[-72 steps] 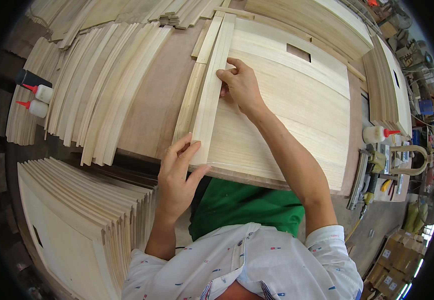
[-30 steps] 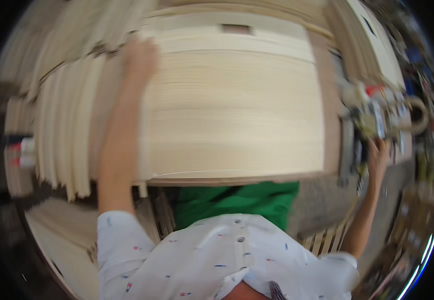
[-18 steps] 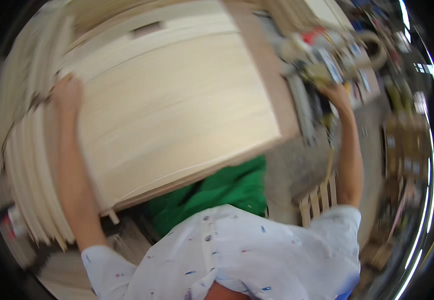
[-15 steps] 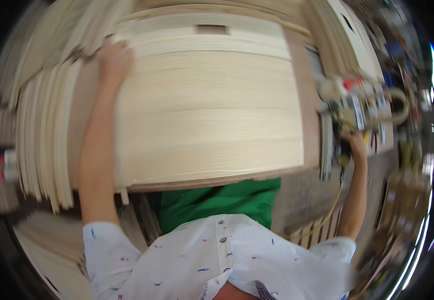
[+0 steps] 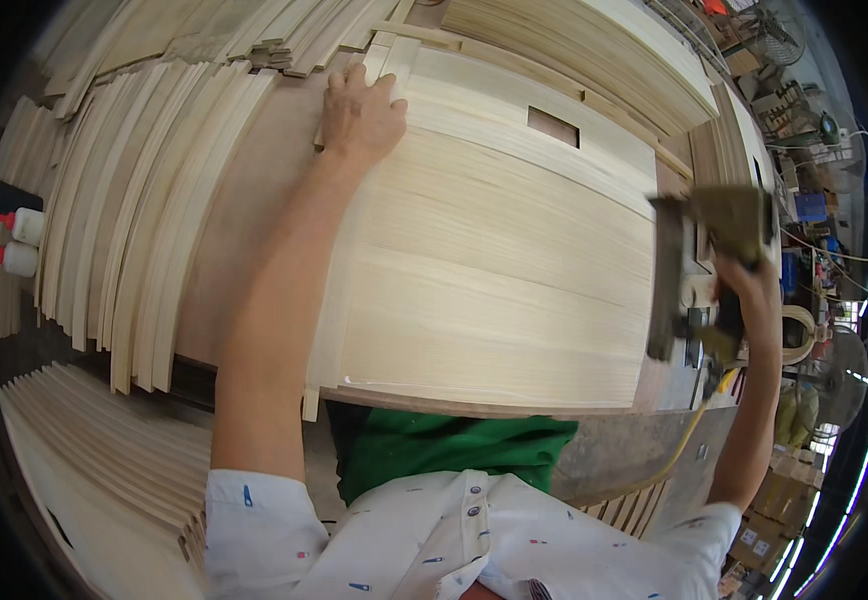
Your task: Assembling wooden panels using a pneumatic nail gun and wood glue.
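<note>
A large pale wooden panel [image 5: 494, 250] with a small rectangular cut-out lies flat on the brown workbench [image 5: 244, 210]. My left hand [image 5: 362, 112] rests palm down on the far left corner of the panel, over thin wooden strips [image 5: 339, 290] that run along its left edge. My right hand [image 5: 744, 285] grips a dark green nail gun [image 5: 704, 250] lifted at the panel's right side, its nose pointing down. A yellow hose [image 5: 679, 450] trails from the gun toward me.
Stacks of pale wooden slats [image 5: 134, 230] fan out left of the bench, with more boards [image 5: 84, 470] at lower left and behind [image 5: 594, 50]. Two white glue bottles with red tips [image 5: 14, 240] stand at far left. Tools and boxes clutter the right side.
My right hand left the strip, reached to the right of the bench and now holds the nail gun raised. My left hand slid up from the strip's near end to its far end.
</note>
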Demonstrator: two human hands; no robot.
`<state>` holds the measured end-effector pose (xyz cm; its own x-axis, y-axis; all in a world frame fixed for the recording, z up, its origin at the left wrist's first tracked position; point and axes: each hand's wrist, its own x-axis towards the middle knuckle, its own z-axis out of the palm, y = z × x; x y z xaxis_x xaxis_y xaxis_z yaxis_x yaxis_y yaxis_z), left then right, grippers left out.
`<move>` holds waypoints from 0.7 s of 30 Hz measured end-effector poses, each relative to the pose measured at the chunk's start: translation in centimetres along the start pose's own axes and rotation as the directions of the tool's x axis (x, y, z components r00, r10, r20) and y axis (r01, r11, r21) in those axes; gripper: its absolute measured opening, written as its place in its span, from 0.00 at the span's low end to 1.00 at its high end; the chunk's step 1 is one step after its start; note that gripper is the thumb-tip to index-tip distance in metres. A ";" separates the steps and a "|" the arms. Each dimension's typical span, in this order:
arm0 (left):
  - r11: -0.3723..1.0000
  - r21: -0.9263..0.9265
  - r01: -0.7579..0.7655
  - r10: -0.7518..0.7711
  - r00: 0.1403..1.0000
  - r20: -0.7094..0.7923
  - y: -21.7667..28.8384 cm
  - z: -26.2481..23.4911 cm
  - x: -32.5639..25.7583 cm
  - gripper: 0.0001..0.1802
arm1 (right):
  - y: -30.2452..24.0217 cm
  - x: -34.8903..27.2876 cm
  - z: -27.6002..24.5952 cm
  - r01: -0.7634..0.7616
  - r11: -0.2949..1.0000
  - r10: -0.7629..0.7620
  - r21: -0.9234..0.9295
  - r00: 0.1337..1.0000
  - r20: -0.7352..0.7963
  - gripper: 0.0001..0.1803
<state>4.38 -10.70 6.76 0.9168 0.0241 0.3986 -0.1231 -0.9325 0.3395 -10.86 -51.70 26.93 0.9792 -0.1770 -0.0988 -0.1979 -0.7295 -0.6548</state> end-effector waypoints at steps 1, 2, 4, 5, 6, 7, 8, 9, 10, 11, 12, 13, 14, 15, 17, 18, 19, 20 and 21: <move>1.000 0.012 0.005 -0.005 1.000 0.003 -0.6 0.0 -0.2 0.21 | -3.3 1.9 2.4 0.050 0.999 -0.050 0.011 0.997 0.061 0.15; 0.999 0.029 -0.016 0.017 0.999 -0.036 -1.0 0.2 -0.4 0.21 | -6.1 3.7 4.5 0.085 0.996 -0.086 0.018 0.992 0.093 0.15; 0.998 0.026 -0.050 0.051 0.996 -0.074 -0.5 0.7 -0.4 0.21 | -9.7 7.5 7.4 0.270 0.963 -0.267 0.003 0.949 0.167 0.15; 0.999 0.022 -0.040 0.042 0.997 -0.063 -0.2 0.5 -0.4 0.20 | -11.5 9.5 9.0 0.335 0.939 -0.315 -0.077 0.929 0.194 0.14; 0.999 0.017 -0.031 0.032 0.998 -0.051 0.1 0.5 -0.4 0.20 | -13.3 11.0 10.7 0.399 0.908 -0.363 -0.126 0.901 0.237 0.17; 0.999 0.016 -0.034 0.035 0.998 -0.051 0.2 0.5 -0.3 0.20 | -14.4 13.3 12.2 0.439 0.883 -0.383 -0.166 0.879 0.284 0.17; 1.000 -0.013 -0.027 0.027 0.999 -0.035 0.2 0.4 -0.3 0.20 | -15.8 14.6 13.9 0.432 0.888 -0.374 -0.154 0.877 0.302 0.18; 0.999 -0.042 -0.019 0.018 1.000 -0.019 0.1 0.3 -0.3 0.20 | -16.5 16.2 15.7 0.439 0.885 -0.394 -0.152 0.883 0.255 0.17; 0.999 -0.042 -0.022 0.021 1.000 -0.018 0.1 0.2 -0.3 0.20 | -18.5 15.8 16.6 0.437 0.886 -0.393 -0.152 0.884 0.254 0.17; 0.999 -0.023 -0.022 0.022 1.000 -0.019 -0.2 0.2 -0.5 0.20 | -21.2 15.4 17.3 0.384 0.891 -0.311 -0.242 0.905 0.290 0.13; 1.000 -0.012 -0.026 0.026 0.999 -0.021 -0.3 0.2 -0.5 0.21 | -22.7 15.2 17.7 0.327 0.883 -0.222 -0.337 0.923 0.314 0.09; 1.000 -0.012 -0.027 0.026 1.000 -0.016 -0.2 0.1 -0.6 0.21 | -22.7 15.7 18.2 0.324 0.884 -0.218 -0.336 0.923 0.316 0.09; 0.999 0.007 -0.032 0.032 0.999 -0.036 -0.1 0.1 -0.5 0.21 | -22.7 16.6 18.8 0.319 0.887 -0.219 -0.332 0.927 0.306 0.10; 0.999 0.024 -0.039 0.040 0.998 -0.056 0.0 0.1 -0.3 0.21 | -22.6 17.2 19.1 0.314 0.891 -0.219 -0.329 0.930 0.294 0.11; 0.999 0.019 -0.038 0.039 0.998 -0.047 0.1 -0.1 -0.2 0.20 | -22.5 17.2 19.1 0.343 0.894 -0.247 -0.288 0.914 0.321 0.11; 0.999 0.015 -0.040 0.041 0.998 -0.048 0.1 -0.2 0.0 0.20 | -22.6 17.1 18.9 0.374 0.894 -0.282 -0.246 0.897 0.339 0.12; 0.999 0.018 -0.036 0.036 0.999 -0.041 -0.1 -0.1 -0.1 0.20 | -23.0 16.8 18.9 0.373 0.896 -0.279 -0.243 0.896 0.346 0.12; 0.999 0.014 -0.036 0.036 0.998 -0.049 -0.3 -0.1 -0.1 0.20 | -23.6 16.2 19.0 0.374 0.879 -0.268 -0.296 0.900 0.343 0.11; 0.999 0.011 -0.036 0.037 0.998 -0.059 -0.5 -0.1 -0.1 0.20 | -23.9 16.0 19.0 0.376 0.859 -0.260 -0.349 0.905 0.337 0.11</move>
<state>4.32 -10.20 6.69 0.8876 0.0108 0.4605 -0.1522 -0.9367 0.3153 10.40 -24.55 26.74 0.9523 0.2519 -0.1721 0.1831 -0.9231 -0.3382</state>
